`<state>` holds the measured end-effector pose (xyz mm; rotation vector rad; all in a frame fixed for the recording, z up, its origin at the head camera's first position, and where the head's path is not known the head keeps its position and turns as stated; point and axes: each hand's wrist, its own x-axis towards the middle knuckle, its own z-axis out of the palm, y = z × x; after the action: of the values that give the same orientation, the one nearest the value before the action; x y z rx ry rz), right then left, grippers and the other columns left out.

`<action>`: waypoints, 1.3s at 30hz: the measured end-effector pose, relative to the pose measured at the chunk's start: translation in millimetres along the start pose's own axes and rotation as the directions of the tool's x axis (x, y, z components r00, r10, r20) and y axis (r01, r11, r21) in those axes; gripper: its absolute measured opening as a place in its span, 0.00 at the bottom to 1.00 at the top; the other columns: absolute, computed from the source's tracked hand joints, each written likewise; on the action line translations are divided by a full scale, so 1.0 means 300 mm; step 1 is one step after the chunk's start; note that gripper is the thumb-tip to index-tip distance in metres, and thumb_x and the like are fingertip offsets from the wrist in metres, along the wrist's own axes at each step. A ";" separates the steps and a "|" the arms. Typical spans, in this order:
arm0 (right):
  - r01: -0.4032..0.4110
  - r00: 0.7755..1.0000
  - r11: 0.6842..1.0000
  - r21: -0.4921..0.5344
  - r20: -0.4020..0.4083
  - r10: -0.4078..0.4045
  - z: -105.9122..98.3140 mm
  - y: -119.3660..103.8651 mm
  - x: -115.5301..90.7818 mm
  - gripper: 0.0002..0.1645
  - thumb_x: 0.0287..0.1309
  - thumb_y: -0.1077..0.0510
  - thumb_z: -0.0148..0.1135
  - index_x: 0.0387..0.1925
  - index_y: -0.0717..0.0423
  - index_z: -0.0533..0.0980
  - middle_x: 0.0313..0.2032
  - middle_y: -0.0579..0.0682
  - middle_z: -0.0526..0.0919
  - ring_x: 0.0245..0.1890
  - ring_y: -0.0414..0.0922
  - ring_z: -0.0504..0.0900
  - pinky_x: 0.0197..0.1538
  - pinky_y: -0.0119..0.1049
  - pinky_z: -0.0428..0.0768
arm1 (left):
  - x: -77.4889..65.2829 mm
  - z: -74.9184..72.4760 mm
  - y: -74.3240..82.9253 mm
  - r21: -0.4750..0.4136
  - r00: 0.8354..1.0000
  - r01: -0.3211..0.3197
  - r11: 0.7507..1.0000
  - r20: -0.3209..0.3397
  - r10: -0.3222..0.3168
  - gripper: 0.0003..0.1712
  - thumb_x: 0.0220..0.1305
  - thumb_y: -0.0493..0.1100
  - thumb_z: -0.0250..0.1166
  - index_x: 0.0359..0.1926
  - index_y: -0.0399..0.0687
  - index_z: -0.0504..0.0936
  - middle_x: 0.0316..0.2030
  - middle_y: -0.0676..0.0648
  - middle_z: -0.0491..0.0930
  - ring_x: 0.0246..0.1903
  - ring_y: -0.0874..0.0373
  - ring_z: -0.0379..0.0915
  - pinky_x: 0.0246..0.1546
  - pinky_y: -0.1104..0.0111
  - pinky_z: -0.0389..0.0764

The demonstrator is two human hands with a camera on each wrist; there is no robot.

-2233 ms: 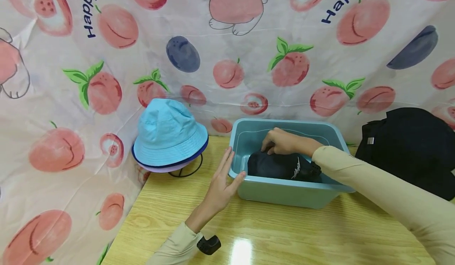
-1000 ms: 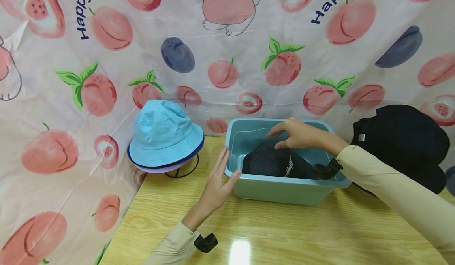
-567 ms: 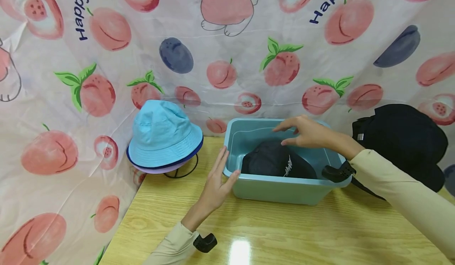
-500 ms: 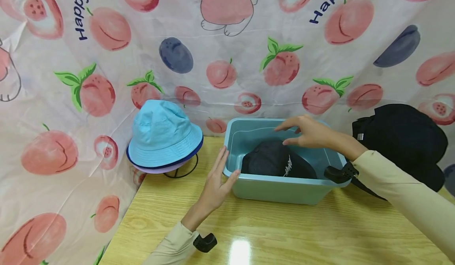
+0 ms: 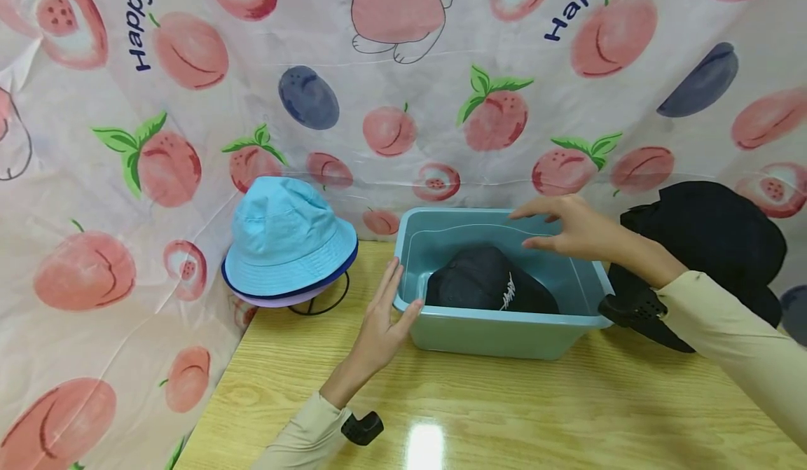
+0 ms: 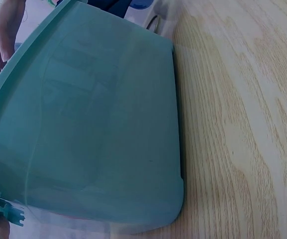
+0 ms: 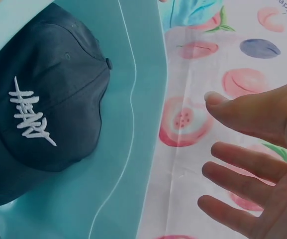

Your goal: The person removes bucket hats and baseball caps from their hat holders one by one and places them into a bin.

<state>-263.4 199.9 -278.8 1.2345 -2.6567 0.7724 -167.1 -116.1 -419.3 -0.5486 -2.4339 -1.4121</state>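
A black baseball cap [image 5: 469, 281] with white lettering lies crown up in a blue-green plastic bin [image 5: 494, 333]. In the right wrist view the cap's white embroidery [image 7: 31, 112] shows clearly. My left hand [image 5: 377, 330] is at the bin's left front corner, fingers straight and fingertips right at the rim. Above the back right part of the bin is my right hand [image 5: 583, 230], thumb and fingers spread apart and holding nothing. The right wrist view shows bare space between its thumb and fingers, with the cap off to the left.
Left of the bin, a light blue bucket hat [image 5: 286, 239] tops a stack of hats over a black wire stand [image 5: 321, 310]. Black headwear [image 5: 709, 239] is piled to the right, partly behind my right arm. A peach-print cloth [image 5: 410, 71] hangs behind the wooden table [image 5: 353, 400].
My right hand has let go of the black cap, risen and moved right. The cap now sits with its crown rounded up. My left hand has stayed at the bin's corner.
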 end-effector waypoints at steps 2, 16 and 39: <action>0.005 1.000 1.000 0.001 -0.013 -0.005 -0.010 -0.003 -0.007 0.26 0.47 0.59 0.73 0.50 0.58 0.79 0.48 0.53 0.82 0.46 0.49 0.79 0.46 0.53 0.78 | 0.000 -0.001 0.000 -0.002 1.000 0.001 1.000 0.001 -0.001 0.39 0.70 0.56 0.53 0.74 0.47 0.49 0.74 0.49 0.43 0.71 0.60 0.36 0.66 0.53 0.53; -0.049 0.995 0.997 -0.062 -0.087 0.044 -0.059 -0.007 -0.064 0.30 0.45 0.59 0.74 0.53 0.57 0.78 0.49 0.53 0.81 0.48 0.51 0.79 0.46 0.55 0.77 | 0.001 0.000 0.000 0.012 1.000 -0.003 1.000 -0.007 0.003 0.39 0.70 0.56 0.52 0.74 0.48 0.49 0.74 0.49 0.44 0.71 0.59 0.37 0.65 0.52 0.54; -0.132 0.973 0.973 -0.189 -0.213 0.091 -0.137 0.006 -0.178 0.31 0.45 0.58 0.74 0.55 0.53 0.78 0.51 0.49 0.81 0.46 0.40 0.76 0.46 0.32 0.75 | -0.005 0.001 0.001 0.012 1.000 -0.020 1.000 -0.014 0.020 0.39 0.70 0.54 0.54 0.72 0.38 0.51 0.73 0.47 0.44 0.71 0.56 0.38 0.64 0.49 0.55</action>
<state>-233.9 257.6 -260.3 0.9112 -2.5783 0.5879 -165.7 -116.0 -419.7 -0.5564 -2.4176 -1.3885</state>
